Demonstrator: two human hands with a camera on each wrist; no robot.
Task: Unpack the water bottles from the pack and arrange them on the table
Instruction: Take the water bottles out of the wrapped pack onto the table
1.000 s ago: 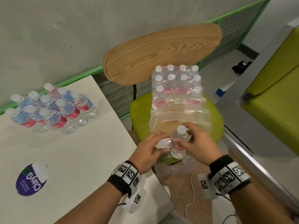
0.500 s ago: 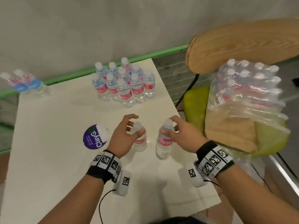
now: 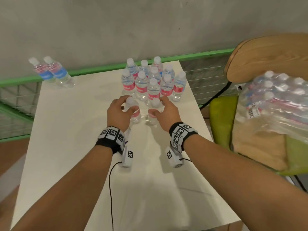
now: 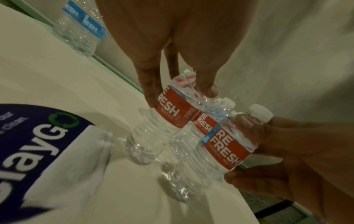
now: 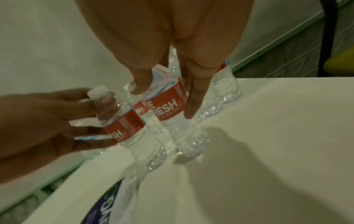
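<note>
Two small clear water bottles with red labels stand side by side on or just above the white table (image 3: 66, 130). My left hand (image 3: 128, 105) grips the left bottle (image 3: 134, 114) around its neck and shoulder. My right hand (image 3: 156, 106) grips the right bottle (image 3: 153, 116) the same way. In the left wrist view my left hand (image 4: 180, 97) pinches its bottle (image 4: 168, 112). In the right wrist view my right hand (image 5: 162, 103) pinches its bottle (image 5: 170, 109). Just behind them stands a cluster of several bottles (image 3: 153, 80). The shrink-wrapped pack (image 3: 275, 104) lies on the chair at right.
Two blue-labelled bottles (image 3: 51, 72) stand at the table's far left corner. A round purple sticker (image 4: 34, 144) lies on the table under my left wrist. The chair's wooden back (image 3: 266, 55) and green seat (image 3: 223, 114) are right of the table. A green rail (image 3: 100, 70) runs behind.
Both hands have carried a bottle each from the pack over the table and forward, up to the front of the cluster. The head view has swung left.
</note>
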